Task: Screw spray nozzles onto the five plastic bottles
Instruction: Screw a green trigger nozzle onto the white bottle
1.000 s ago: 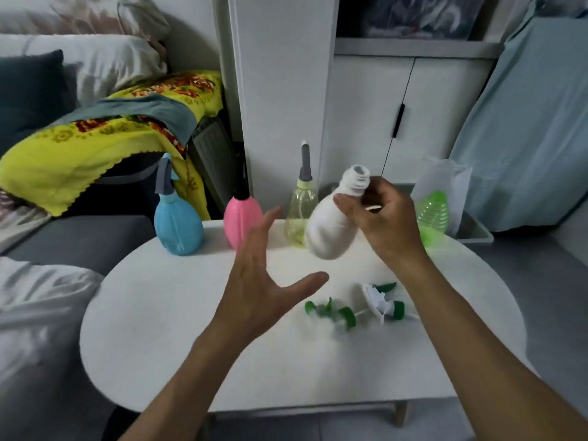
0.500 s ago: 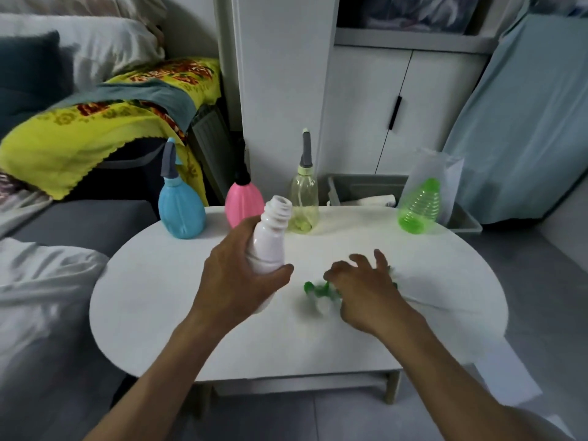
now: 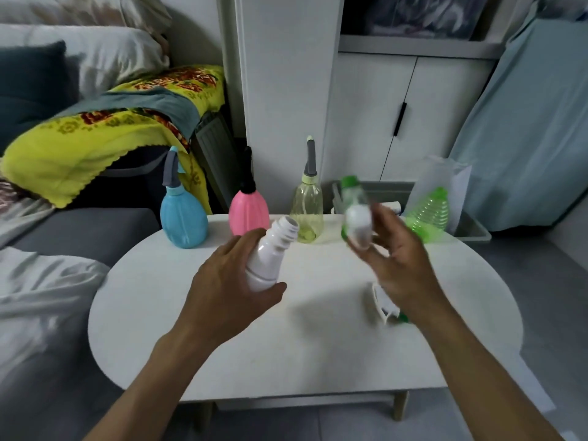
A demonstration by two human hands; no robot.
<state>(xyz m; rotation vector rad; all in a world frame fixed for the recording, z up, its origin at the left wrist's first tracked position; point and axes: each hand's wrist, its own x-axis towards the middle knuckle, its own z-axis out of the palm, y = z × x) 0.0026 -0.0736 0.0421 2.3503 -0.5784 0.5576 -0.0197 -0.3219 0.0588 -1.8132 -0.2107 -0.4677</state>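
Note:
My left hand [image 3: 229,291] grips a white bottle [image 3: 270,254] above the table, tilted, its threaded neck open and pointing up and to the right. My right hand [image 3: 401,262] holds up a white and green spray nozzle [image 3: 356,214], blurred by motion, to the right of the bottle's neck and apart from it. Another white and green nozzle [image 3: 383,305] lies on the table, partly hidden under my right wrist. At the table's far edge stand a blue bottle [image 3: 183,218], a pink bottle [image 3: 248,211] and a pale yellow bottle [image 3: 307,208], each with a nozzle on. A green bottle [image 3: 429,214] stands at the right.
The white oval table [image 3: 286,351] has a grey sofa [image 3: 79,230] on its left with a yellow blanket [image 3: 95,138] behind. White cabinets [image 3: 397,106] stand beyond the table. A clear bag [image 3: 445,179] sits behind the green bottle, over a grey tray [image 3: 471,227].
The white bottle passed from my right hand to my left. My right hand reached down to the nozzles on the table, picked one up and raised it beside the bottle's neck.

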